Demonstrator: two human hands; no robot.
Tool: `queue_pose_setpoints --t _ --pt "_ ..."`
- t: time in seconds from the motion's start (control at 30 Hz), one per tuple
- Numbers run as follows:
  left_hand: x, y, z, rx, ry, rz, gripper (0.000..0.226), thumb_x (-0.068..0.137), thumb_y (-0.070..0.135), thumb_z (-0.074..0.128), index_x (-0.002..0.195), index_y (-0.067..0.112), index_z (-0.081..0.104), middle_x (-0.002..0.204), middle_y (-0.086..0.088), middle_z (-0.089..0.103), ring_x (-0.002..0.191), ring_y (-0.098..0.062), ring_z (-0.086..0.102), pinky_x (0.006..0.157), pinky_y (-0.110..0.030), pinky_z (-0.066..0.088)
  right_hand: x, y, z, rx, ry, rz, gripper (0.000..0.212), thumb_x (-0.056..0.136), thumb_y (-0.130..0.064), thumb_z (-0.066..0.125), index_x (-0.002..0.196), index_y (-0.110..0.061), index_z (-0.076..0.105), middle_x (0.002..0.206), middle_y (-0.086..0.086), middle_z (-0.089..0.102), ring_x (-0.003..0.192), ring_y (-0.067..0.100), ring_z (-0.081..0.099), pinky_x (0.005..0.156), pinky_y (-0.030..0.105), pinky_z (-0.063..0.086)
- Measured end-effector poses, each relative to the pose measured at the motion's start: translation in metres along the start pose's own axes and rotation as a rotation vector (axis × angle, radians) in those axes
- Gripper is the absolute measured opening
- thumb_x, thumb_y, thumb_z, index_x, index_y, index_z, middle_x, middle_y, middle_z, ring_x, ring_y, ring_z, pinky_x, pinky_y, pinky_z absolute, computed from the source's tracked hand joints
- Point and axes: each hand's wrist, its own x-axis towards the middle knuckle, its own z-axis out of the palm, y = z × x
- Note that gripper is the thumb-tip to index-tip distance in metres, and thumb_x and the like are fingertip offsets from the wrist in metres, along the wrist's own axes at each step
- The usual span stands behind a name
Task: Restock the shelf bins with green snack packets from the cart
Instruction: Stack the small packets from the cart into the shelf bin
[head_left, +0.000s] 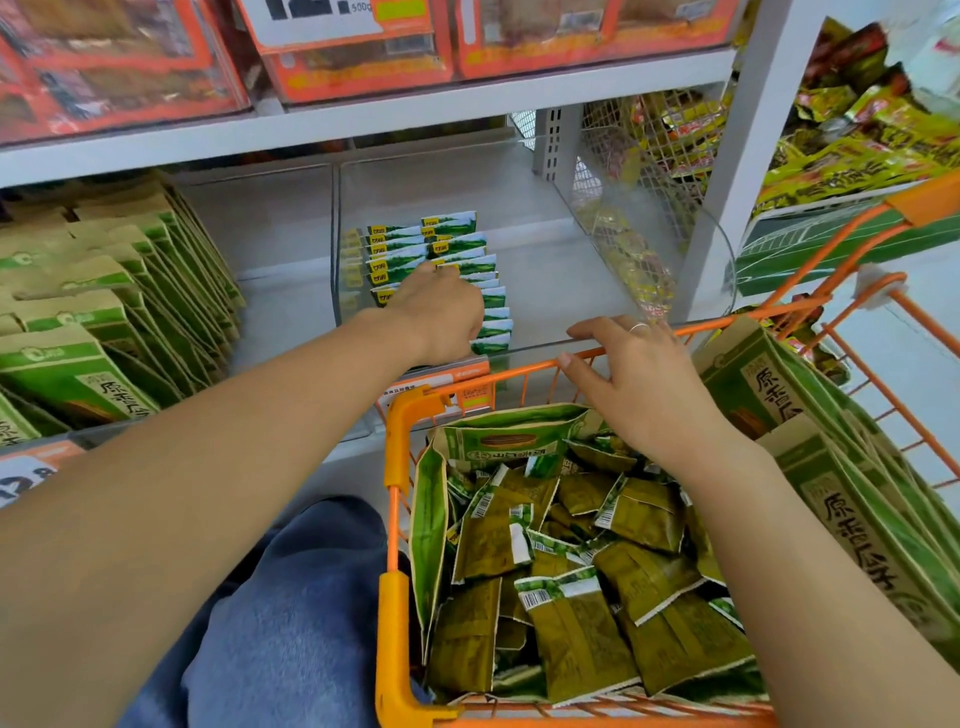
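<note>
The cart (519, 370) is orange coated wire with smooth plastic corner caps. The loose packets (566, 618) in it are crinkled foil-like film, olive green with a dull sheen. The bin (545, 343) has clear glossy plastic walls, hazy with reflections. The shelf (363, 124) looks like painted pale grey metal, matt. The bags (93, 306) at left look like matt brown paper printed green.

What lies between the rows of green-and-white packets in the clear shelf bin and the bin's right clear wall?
In the head view, only bare grey bin floor separates the packet rows from the right wall.
</note>
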Motion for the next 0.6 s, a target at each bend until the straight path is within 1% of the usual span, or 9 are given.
queue_pose_setpoints --t 0.1,0.17,0.2,0.27,0.33,0.37,0.43,0.5,0.6 --pt "0.000 0.002 0.000 0.035 -0.025 -0.014 0.024 0.086 0.012 0.058 0.064 0.021 0.050 0.070 0.000 0.042 0.084 -0.021 0.036 0.080 -0.033 0.025 0.000 0.000 -0.001 0.010 -0.002 -0.011 0.036 0.095 -0.038 0.053 0.126 -0.021 0.058 0.122 0.006 0.061 0.116 0.027 0.051 0.108 0.043 0.033" --pt "0.000 0.001 -0.002 0.041 -0.021 0.036 0.012 0.087 0.016 0.058 0.076 0.019 0.060 0.083 -0.002 0.047 0.087 -0.022 0.040 0.080 -0.033 0.031 0.000 -0.004 -0.005 0.111 0.037 -0.051 0.031 0.092 -0.035 0.058 0.120 -0.022 0.062 0.119 0.001 0.062 0.112 0.021 0.053 0.095 0.034 0.040" --pt "-0.001 0.000 -0.002 0.014 -0.016 0.053 0.007 0.087 0.021 0.059 0.084 0.019 0.065 0.090 -0.003 0.049 0.091 -0.023 0.043 0.080 -0.034 0.035 -0.001 -0.008 -0.008 0.183 0.052 -0.072 0.025 0.090 -0.033 0.062 0.113 -0.023 0.066 0.112 -0.003 0.063 0.107 0.016 0.055 0.087 0.030 0.043" --pt "-0.005 -0.006 -0.001 -0.089 0.010 0.034 0.018 0.089 0.035 0.062 0.093 0.021 0.071 0.099 -0.002 0.055 0.098 -0.024 0.051 0.078 -0.035 0.042 -0.004 -0.017 -0.013 0.295 0.002 -0.107 0.010 0.085 -0.034 0.068 0.093 -0.028 0.069 0.090 -0.013 0.066 0.087 0.005 0.060 0.076 0.027 0.049" --pt "-0.015 -0.013 -0.001 -0.198 0.115 -0.005 0.026 0.089 0.044 0.060 0.091 0.021 0.072 0.104 -0.003 0.060 0.101 -0.024 0.054 0.079 -0.036 0.045 -0.007 -0.025 -0.013 0.295 -0.211 -0.126 0.007 0.080 -0.036 0.073 0.083 -0.031 0.069 0.079 -0.015 0.066 0.076 0.002 0.060 0.074 0.031 0.053" --pt "-0.022 -0.014 -0.001 -0.248 0.207 -0.017 0.025 0.090 0.042 0.058 0.091 0.020 0.072 0.105 -0.003 0.062 0.103 -0.025 0.055 0.082 -0.038 0.046 -0.010 -0.028 -0.009 0.260 -0.368 -0.134 0.012 0.080 -0.038 0.073 0.087 -0.030 0.070 0.083 -0.015 0.067 0.079 0.002 0.061 0.078 0.031 0.053" --pt "-0.043 -0.012 -0.001 -0.369 0.395 -0.018 0.022 0.091 0.034 0.054 0.091 0.019 0.071 0.103 -0.002 0.064 0.101 -0.026 0.055 0.085 -0.042 0.046 -0.017 -0.035 0.003 0.167 -0.712 -0.154 0.034 0.079 -0.040 0.073 0.110 -0.027 0.067 0.105 -0.011 0.067 0.095 0.005 0.061 0.090 0.032 0.050" --pt "-0.070 0.001 0.002 -0.522 0.510 0.018 0.023 0.089 0.034 0.051 0.088 0.021 0.069 0.096 0.004 0.065 0.097 -0.021 0.057 0.084 -0.042 0.047 -0.027 -0.040 0.021 0.048 -0.990 -0.214 0.055 0.081 -0.037 0.072 0.132 -0.024 0.054 0.129 -0.004 0.056 0.117 0.015 0.053 0.101 0.036 0.044" --pt "-0.109 0.025 0.014 -0.731 0.456 0.107 0.022 0.088 0.035 0.053 0.086 0.021 0.070 0.089 0.011 0.064 0.089 -0.008 0.059 0.079 -0.035 0.051 -0.034 -0.046 0.039 -0.023 -1.102 -0.257 0.067 0.081 -0.020 0.070 0.142 -0.025 0.041 0.136 0.003 0.050 0.123 0.023 0.049 0.099 0.041 0.046"
